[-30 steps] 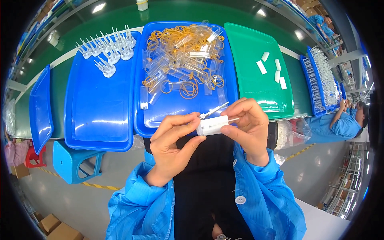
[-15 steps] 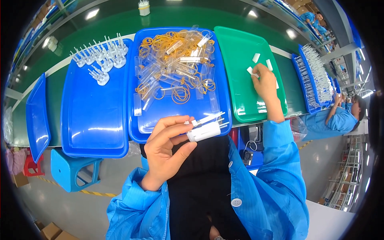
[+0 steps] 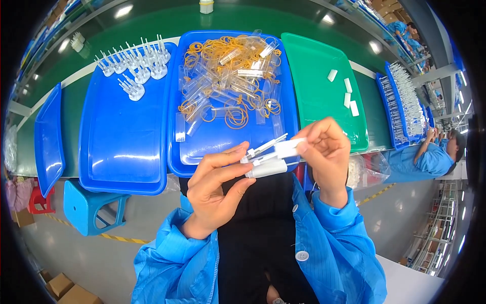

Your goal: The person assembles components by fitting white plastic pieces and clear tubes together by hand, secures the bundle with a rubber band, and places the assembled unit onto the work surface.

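a long green table [image 3: 263,17] spans the view, bowed by the lens. along its near edge rest three large trays: a middle blue tray [image 3: 202,149], a left blue tray [image 3: 124,137] beside it and a green tray [image 3: 316,58] on the other side. over the far part of the middle blue tray spreads a tangle of clear plastic pieces [image 3: 202,88] and tan bands [image 3: 215,49]. the left hand [image 3: 212,187] is raised at that tray's near edge, its grip closed on the base end of a pronged part [image 3: 251,152], which is tipped sideways, rods [image 3: 267,146] pointing right. the right hand [image 3: 326,149] is just beside it, its grip pinching a short white block [image 3: 289,147] at the rods; whether a rod runs inside that block cannot be told. other pronged parts [image 3: 142,76] stand rods up in the far end of the left blue tray. a second white block [image 3: 271,168] sits along the lower side of the held part, a thin rod end showing past it. loose white blocks [image 3: 348,100] lie in the green tray toward its right side.
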`<move>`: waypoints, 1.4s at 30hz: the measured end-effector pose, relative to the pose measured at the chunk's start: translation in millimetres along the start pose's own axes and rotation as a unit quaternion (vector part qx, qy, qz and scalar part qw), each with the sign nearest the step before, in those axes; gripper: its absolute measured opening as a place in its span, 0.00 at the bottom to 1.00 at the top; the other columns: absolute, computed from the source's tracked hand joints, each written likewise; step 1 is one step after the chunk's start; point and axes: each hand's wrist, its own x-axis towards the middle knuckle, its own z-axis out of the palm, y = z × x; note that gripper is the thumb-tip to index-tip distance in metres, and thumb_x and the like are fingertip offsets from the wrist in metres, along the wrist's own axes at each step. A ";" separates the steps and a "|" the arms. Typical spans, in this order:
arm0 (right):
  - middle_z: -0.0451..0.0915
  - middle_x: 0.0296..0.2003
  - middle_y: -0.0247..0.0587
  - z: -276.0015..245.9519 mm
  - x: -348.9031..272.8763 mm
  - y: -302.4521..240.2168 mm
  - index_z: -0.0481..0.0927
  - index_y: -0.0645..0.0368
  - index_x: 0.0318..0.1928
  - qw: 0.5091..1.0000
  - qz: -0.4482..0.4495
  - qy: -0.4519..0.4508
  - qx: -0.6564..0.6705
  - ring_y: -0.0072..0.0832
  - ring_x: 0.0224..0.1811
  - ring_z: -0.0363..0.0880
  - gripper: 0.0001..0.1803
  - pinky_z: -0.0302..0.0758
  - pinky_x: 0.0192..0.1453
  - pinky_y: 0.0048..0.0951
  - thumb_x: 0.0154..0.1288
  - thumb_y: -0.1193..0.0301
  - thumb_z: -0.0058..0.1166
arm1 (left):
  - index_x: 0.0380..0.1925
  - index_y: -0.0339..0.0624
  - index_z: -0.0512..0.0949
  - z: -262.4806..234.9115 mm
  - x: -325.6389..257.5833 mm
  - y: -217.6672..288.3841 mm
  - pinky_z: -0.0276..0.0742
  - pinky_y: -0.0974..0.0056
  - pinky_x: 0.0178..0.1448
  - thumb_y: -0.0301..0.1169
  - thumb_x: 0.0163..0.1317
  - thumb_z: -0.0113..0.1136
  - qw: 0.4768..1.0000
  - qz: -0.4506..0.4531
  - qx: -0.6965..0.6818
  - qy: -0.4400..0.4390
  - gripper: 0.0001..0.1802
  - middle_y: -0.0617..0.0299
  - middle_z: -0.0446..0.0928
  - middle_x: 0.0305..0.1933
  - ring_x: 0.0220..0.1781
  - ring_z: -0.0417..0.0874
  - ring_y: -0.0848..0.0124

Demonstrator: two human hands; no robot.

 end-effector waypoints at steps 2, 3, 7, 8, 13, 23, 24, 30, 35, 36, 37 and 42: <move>0.82 0.37 0.49 9.2 -1.7 -0.8 0.74 0.66 0.37 1.000 0.018 -0.019 -0.007 0.25 0.40 0.82 0.08 0.78 0.45 0.24 0.57 0.88 0.54 | 0.40 0.32 0.82 1.5 -1.1 1.2 0.77 0.56 0.59 0.13 0.47 0.68 1.000 -0.004 0.003 0.003 0.17 0.48 0.77 0.49 0.57 0.79 0.51; 0.82 0.38 0.50 13.3 -2.4 -1.1 0.74 0.67 0.36 0.999 0.035 -0.036 -0.015 0.25 0.40 0.82 0.07 0.78 0.45 0.25 0.57 0.88 0.54 | 0.40 0.32 0.82 3.5 -1.5 3.3 0.78 0.56 0.59 0.13 0.47 0.68 0.999 -0.038 -0.020 0.015 0.17 0.48 0.77 0.49 0.57 0.79 0.51; 0.82 0.41 0.53 20.9 -4.1 -2.0 0.77 0.72 0.43 0.996 0.063 -0.056 0.012 0.30 0.44 0.83 0.12 0.79 0.50 0.29 0.57 0.88 0.53 | 0.40 0.32 0.82 3.7 -1.8 4.2 0.79 0.57 0.57 0.13 0.46 0.68 0.996 -0.072 -0.035 0.034 0.17 0.47 0.79 0.49 0.56 0.80 0.51; 0.82 0.41 0.53 21.0 -3.9 -1.8 0.77 0.72 0.43 0.996 0.064 -0.057 0.012 0.30 0.44 0.83 0.12 0.79 0.50 0.29 0.57 0.88 0.53 | 0.40 0.32 0.82 2.5 -1.5 4.5 0.79 0.57 0.57 0.13 0.46 0.68 0.996 -0.072 -0.035 0.035 0.17 0.47 0.79 0.49 0.56 0.80 0.51; 0.82 0.45 0.54 20.9 -0.8 -6.4 0.77 0.73 0.49 0.991 0.059 -0.119 0.012 0.34 0.48 0.82 0.17 0.78 0.55 0.31 0.59 0.88 0.48 | 0.41 0.30 0.80 -9.3 2.7 3.6 0.79 0.57 0.58 0.13 0.45 0.69 0.995 0.006 0.092 -0.029 0.20 0.45 0.78 0.49 0.57 0.79 0.52; 0.81 0.44 0.57 4.1 -3.1 1.2 0.80 0.70 0.44 0.994 0.016 -0.112 0.006 0.38 0.48 0.82 0.14 0.76 0.55 0.35 0.57 0.87 0.49 | 0.41 0.31 0.82 -2.8 5.4 1.4 0.78 0.61 0.56 0.14 0.43 0.70 0.996 0.027 0.088 -0.023 0.20 0.48 0.81 0.46 0.52 0.82 0.56; 0.81 0.44 0.57 2.8 -0.2 -0.1 0.80 0.70 0.43 0.988 0.000 -0.151 0.020 0.40 0.49 0.81 0.13 0.75 0.56 0.37 0.55 0.85 0.52 | 0.43 0.31 0.81 -2.6 4.6 3.0 0.78 0.61 0.55 0.15 0.44 0.70 0.996 -0.011 0.083 -0.010 0.21 0.47 0.80 0.47 0.52 0.82 0.56; 0.82 0.46 0.45 -93.1 42.2 -13.7 0.82 0.63 0.41 0.939 -0.032 0.060 -0.336 0.33 0.51 0.79 0.12 0.72 0.58 0.35 0.56 0.72 0.60 | 0.48 0.30 0.78 -7.9 1.6 3.8 0.80 0.62 0.54 0.15 0.46 0.68 0.996 -0.047 0.077 -0.001 0.24 0.47 0.75 0.52 0.55 0.80 0.58; 0.77 0.42 0.45 -213.0 54.3 21.0 0.81 0.57 0.40 0.650 -0.001 0.160 -0.743 0.45 0.47 0.75 0.15 0.74 0.50 0.40 0.48 0.79 0.62 | 0.49 0.30 0.77 -2.8 4.7 9.5 0.82 0.61 0.56 0.13 0.48 0.66 0.995 -0.087 0.042 -0.018 0.24 0.47 0.74 0.53 0.55 0.79 0.60; 0.76 0.43 0.46 -218.0 53.5 24.2 0.80 0.58 0.41 0.618 -0.020 0.127 -0.775 0.47 0.47 0.73 0.18 0.74 0.49 0.42 0.46 0.80 0.63 | 0.49 0.30 0.77 -2.1 4.8 6.7 0.82 0.60 0.56 0.13 0.48 0.66 0.995 -0.102 0.017 -0.017 0.24 0.47 0.73 0.54 0.55 0.79 0.59; 0.76 0.43 0.46 -217.1 51.9 26.1 0.80 0.58 0.41 0.621 -0.019 0.122 -0.774 0.47 0.47 0.73 0.18 0.74 0.49 0.42 0.46 0.80 0.63 | 0.49 0.30 0.77 -3.5 2.9 7.1 0.82 0.60 0.57 0.13 0.48 0.66 0.993 -0.120 -0.006 -0.016 0.24 0.47 0.72 0.55 0.56 0.79 0.59; 0.74 0.46 0.50 -220.3 38.1 31.8 0.78 0.65 0.40 0.689 -0.038 0.192 -0.698 0.47 0.48 0.74 0.15 0.77 0.47 0.41 0.47 0.82 0.60 | 0.48 0.29 0.76 -2.8 3.1 2.5 0.82 0.59 0.57 0.12 0.49 0.66 0.986 -0.127 -0.109 -0.013 0.23 0.48 0.71 0.56 0.57 0.78 0.59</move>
